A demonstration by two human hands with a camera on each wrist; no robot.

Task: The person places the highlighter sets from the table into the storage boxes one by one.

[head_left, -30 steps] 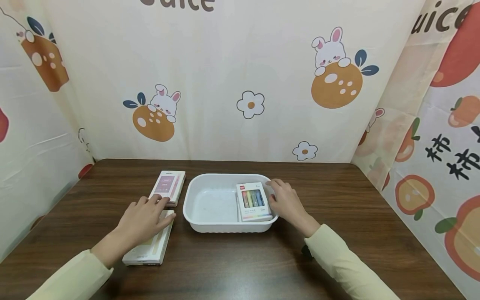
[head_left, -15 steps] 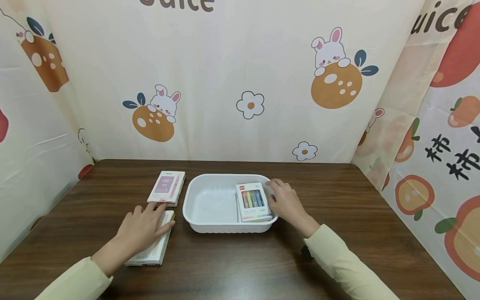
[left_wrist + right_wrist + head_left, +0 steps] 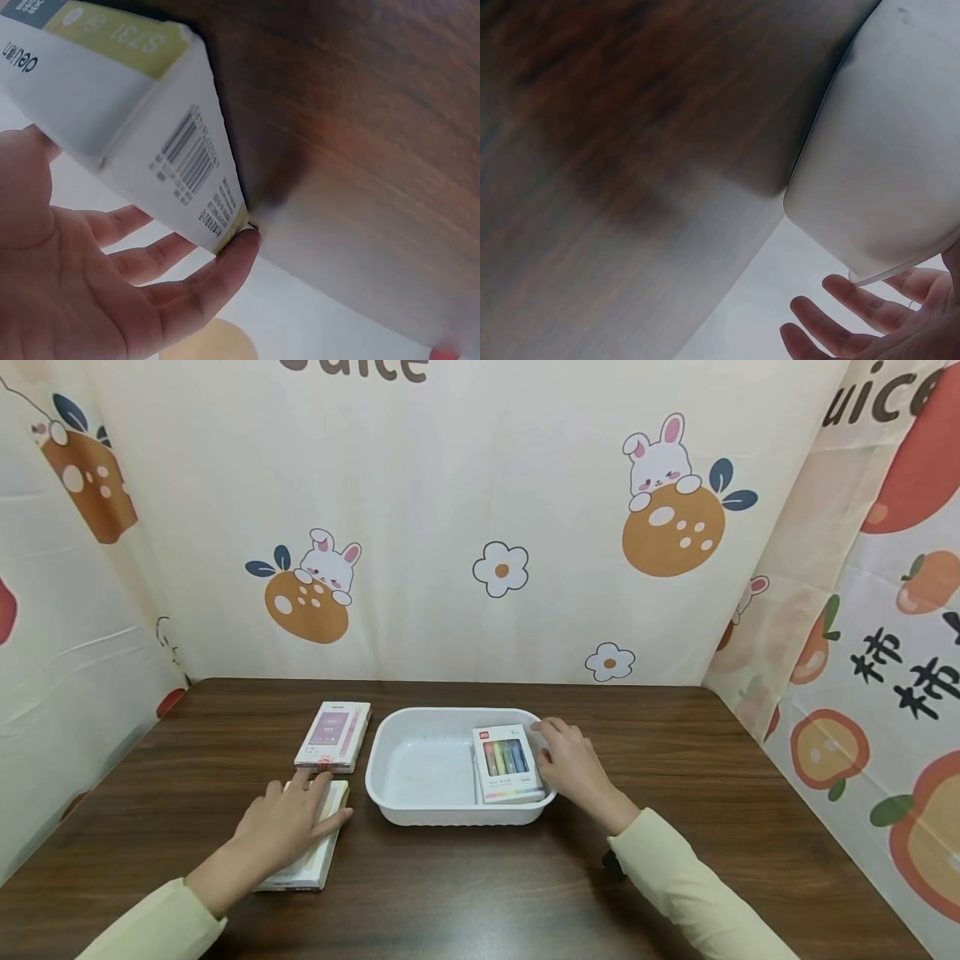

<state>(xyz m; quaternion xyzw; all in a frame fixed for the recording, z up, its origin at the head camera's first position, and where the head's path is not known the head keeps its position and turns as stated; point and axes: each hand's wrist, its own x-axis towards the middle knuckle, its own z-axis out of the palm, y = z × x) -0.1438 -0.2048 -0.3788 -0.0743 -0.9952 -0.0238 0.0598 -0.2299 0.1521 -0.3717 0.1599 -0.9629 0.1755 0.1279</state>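
Observation:
My left hand (image 3: 273, 835) lies over a white box with yellow-green trim (image 3: 324, 847) on the table, its fingers across the far end and its thumb along the right side. In the left wrist view, one fingertip bends round a corner of this box (image 3: 172, 161), which bears a barcode. Just beyond lies a white-and-pink box (image 3: 333, 735). My right hand (image 3: 576, 768) rests on the right rim of the white plastic tray (image 3: 420, 814); in the right wrist view its fingers are extended, some touching the rim. Inside the tray, a windowed box of coloured pens (image 3: 510, 764) leans at the right.
The dark wooden table (image 3: 480, 893) extends around the tray. Printed cloth (image 3: 427, 485) hangs behind it and along both sides. A small black object (image 3: 612, 862) shows by the right sleeve.
My left hand has drawn slightly back from the white-and-pink box, uncovering its near edge. The left edge of the box beneath the hand has shifted slightly right. My right hand and the tray stay put.

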